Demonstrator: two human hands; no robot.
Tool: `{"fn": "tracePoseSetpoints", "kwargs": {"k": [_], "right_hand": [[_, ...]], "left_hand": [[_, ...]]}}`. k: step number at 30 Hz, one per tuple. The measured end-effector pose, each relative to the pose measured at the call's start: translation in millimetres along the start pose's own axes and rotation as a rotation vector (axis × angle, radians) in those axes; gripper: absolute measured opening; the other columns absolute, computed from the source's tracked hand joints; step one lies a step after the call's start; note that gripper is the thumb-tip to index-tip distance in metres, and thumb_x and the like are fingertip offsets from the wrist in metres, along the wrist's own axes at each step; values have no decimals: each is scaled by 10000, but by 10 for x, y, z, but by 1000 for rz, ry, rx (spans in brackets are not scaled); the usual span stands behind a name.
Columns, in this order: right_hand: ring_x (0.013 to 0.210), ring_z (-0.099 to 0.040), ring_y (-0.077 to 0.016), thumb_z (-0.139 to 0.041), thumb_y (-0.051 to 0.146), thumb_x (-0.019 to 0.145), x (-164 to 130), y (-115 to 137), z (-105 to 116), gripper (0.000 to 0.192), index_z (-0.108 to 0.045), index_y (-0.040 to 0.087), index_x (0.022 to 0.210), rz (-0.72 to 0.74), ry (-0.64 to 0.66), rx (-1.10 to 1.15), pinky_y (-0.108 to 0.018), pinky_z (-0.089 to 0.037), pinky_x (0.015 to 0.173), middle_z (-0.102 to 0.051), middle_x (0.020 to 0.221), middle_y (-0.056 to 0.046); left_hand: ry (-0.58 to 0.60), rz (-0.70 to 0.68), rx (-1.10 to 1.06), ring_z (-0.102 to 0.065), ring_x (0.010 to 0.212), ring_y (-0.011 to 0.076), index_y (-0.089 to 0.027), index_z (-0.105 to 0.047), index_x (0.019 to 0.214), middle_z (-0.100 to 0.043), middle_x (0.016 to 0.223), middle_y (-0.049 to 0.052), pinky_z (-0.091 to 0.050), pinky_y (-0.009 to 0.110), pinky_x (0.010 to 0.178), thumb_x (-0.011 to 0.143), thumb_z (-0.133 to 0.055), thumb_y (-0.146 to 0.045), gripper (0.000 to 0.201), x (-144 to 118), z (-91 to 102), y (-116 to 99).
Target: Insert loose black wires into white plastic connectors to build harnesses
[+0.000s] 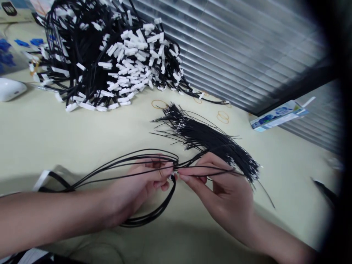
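Note:
My left hand (155,174) is closed around a small white connector (172,176), mostly hidden by the fingers. From it several black wires (110,165) arc out to the left, and a thicker bunch loops down below the hand. Thumb and forefinger of my right hand (222,187) pinch a thin black wire (206,167) close to the connector; its end lies between the two hands. Behind the right hand lies a bundle of loose black wires (209,137) with shiny metal tips. A second white connector (41,180) sits at the left, beside my forearm.
A large heap of black cables with white connectors (132,62) fills the back left. Rubber bands (223,117) lie on the table (110,128). At the right stands a small box (277,115) by the window blinds (233,44). A white mouse-like object (11,90) is far left.

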State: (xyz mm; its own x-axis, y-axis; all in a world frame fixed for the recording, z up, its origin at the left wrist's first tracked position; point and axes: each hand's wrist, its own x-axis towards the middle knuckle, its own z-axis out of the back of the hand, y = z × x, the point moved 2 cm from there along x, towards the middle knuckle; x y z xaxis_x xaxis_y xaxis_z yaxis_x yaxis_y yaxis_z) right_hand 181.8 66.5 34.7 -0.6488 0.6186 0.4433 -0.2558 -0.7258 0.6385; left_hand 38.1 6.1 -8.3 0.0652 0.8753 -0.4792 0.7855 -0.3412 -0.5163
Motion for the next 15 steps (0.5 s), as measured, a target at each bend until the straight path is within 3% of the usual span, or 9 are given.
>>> {"fn": "tracePoseSetpoints", "kwargs": {"k": [5, 9, 15], "right_hand": [[619, -558, -90, -697, 80, 745, -4, 1, 7, 141, -692, 177, 847, 145, -32, -88, -209, -504, 561, -629, 669, 13], [619, -564, -96, -703, 74, 737, -14, -14, 5, 154, -683, 175, 853, 164, -46, -115, -220, -514, 556, -627, 676, 9], [603, -564, -107, -707, 64, 727, -13, -3, -10, 180, -676, 191, 851, 190, -72, -124, -240, -511, 530, -632, 653, 18]], "left_hand": [[36, -20, 16, -549, 766, 121, -163, -698, 790, -640, 790, -5, -419, 237, 697, 630, -816, -190, 201, 23, 9, 12], [63, -44, 36, -544, 764, 112, -183, -696, 840, -644, 815, -12, -416, 238, 701, 660, -799, -200, 208, 23, 30, 24], [6, -29, 64, -560, 773, 115, -194, -682, 844, -640, 790, -25, -421, 250, 728, 656, -802, -203, 224, 1, 55, 32]]}}
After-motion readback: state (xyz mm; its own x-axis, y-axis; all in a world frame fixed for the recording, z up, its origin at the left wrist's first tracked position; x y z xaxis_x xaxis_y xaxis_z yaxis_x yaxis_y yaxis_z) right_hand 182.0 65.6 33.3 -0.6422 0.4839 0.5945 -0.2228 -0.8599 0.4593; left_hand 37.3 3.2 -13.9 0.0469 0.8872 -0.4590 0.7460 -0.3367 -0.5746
